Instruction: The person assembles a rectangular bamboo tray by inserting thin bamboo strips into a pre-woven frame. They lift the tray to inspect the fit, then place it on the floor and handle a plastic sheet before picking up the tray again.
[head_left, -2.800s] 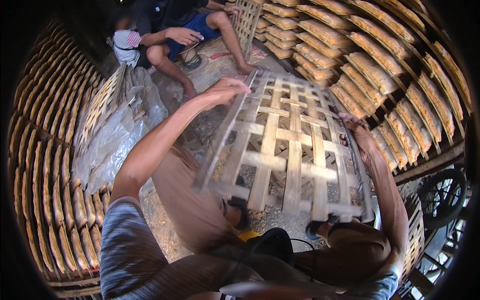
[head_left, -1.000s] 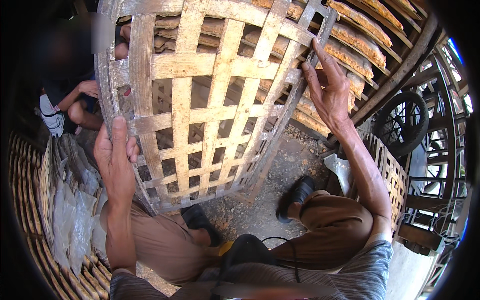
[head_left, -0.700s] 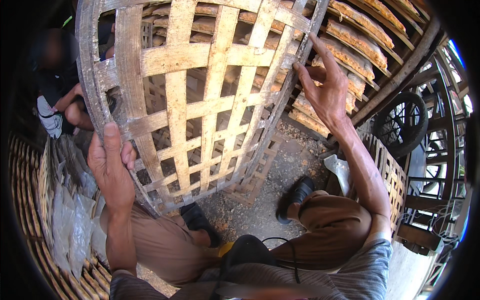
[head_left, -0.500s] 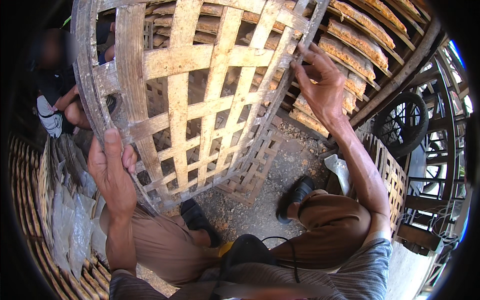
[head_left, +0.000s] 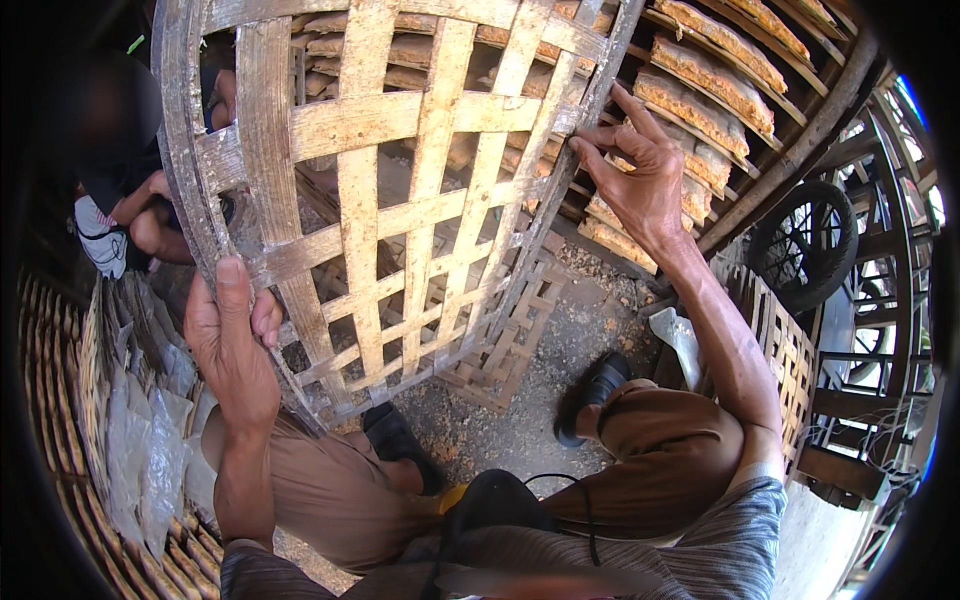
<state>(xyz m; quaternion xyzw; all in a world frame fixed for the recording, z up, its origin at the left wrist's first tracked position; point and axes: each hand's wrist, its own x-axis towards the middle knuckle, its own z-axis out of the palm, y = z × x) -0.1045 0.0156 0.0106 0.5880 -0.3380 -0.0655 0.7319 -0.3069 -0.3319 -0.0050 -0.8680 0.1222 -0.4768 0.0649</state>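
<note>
A large woven bamboo tray (head_left: 360,220) stands tilted in front of me, its wide slats crossed in an open lattice inside a worn frame. My left hand (head_left: 235,335) is closed round its left edge, thumb on top and fingers curled behind. At the opposite edge, my right hand (head_left: 640,175) pinches the frame between thumb and fingertips, with the index finger stretched along it. The tray's upper end runs out of view. Through its gaps show parts of stacked racks and the floor.
Racks of thick orange-brown slabs (head_left: 705,120) rise behind at the right. Plastic sheets (head_left: 150,440) hang over slatted trays at the left. Another lattice piece (head_left: 510,340) lies on the gritty floor. A person (head_left: 120,190) sits at the far left; a black wheel (head_left: 805,245) stands at right.
The tray has shifted slightly to the right at its left edge, with my left hand on it. My right hand has slid a little down the frame, and its index finger has straightened.
</note>
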